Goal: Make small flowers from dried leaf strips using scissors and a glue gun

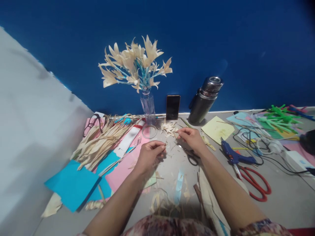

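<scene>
My left hand (150, 156) is over the middle of the table, thumb and fingertips pinched together. A tiny thin bit shows at its fingertips, too small to name. My right hand (193, 139) is also pinched, its fingertips at the edge of a pile of small cream husk slivers (168, 127); whatever it grips is too small to tell. Under the right wrist lie dark-handled scissors (192, 159), partly hidden. A clear ring (149, 131) lies beyond my left hand. Husk flowers (134, 60) on blue stems stand in a clear bottle (148, 106) at the back.
A phone (173, 107) and a dark flask (205, 101) stand by the blue wall. Dried husks (105, 141) and blue paper (72, 183) lie left. To the right are a blue glue gun (235, 155), red-handled scissors (257, 183), cables and green pipe cleaners (280, 119).
</scene>
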A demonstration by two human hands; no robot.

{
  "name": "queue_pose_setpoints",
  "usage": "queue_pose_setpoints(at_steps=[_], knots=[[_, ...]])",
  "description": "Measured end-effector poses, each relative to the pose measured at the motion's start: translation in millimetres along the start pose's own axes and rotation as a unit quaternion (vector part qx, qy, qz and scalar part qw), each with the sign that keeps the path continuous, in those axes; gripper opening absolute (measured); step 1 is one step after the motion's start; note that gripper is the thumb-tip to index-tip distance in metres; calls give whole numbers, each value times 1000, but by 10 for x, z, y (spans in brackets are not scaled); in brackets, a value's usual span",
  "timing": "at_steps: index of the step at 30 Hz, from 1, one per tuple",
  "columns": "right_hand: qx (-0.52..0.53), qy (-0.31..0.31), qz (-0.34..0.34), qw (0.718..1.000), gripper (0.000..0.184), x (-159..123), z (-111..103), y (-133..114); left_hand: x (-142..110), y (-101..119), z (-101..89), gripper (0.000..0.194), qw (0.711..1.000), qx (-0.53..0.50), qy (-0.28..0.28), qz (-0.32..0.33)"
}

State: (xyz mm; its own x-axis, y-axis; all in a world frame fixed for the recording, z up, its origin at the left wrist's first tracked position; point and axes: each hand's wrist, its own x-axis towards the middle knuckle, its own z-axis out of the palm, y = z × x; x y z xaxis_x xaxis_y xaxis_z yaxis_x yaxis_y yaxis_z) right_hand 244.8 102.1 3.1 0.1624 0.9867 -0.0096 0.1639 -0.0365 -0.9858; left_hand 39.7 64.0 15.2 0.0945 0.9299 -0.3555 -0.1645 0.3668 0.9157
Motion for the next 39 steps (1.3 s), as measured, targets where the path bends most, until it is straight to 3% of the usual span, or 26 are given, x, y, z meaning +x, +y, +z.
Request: queue_pose_setpoints(at_steps=[2,4,9,12,14,18,21,26,28,31,39], knots=[[-65,52,-47,995,19,-21,-5,-43,-6,-6,-11,19,997,71,11,26],[-70,55,-91,992,20,-75,13,-109,-16,-9,-18,13,986,148,20,77],[-92,-88,-192,973,20,-265,142,-243,-48,-5,-17,12,911,324,20,252],[-159,-161,-225,948,22,-306,206,-204,-63,0,-22,11,886,365,10,286],[-194,-183,-231,936,11,-295,218,-154,-69,8,-33,8,897,349,4,272],[-223,-186,-236,927,15,-265,196,-117,-69,30,-63,5,913,309,2,265],[-190,-210,-205,937,15,-272,190,-154,-67,45,-62,2,935,239,33,258],[-44,-211,-93,972,25,-317,246,-222,-63,44,-30,32,993,27,-6,118],[6,-212,-61,975,29,-336,272,-236,-51,21,-27,33,996,3,-17,82],[54,-229,-34,971,32,-353,292,-237,-28,-28,-24,29,996,-19,-22,89],[71,-310,-3,948,39,-335,294,-126,-5,-39,-13,23,988,-138,-23,65]])
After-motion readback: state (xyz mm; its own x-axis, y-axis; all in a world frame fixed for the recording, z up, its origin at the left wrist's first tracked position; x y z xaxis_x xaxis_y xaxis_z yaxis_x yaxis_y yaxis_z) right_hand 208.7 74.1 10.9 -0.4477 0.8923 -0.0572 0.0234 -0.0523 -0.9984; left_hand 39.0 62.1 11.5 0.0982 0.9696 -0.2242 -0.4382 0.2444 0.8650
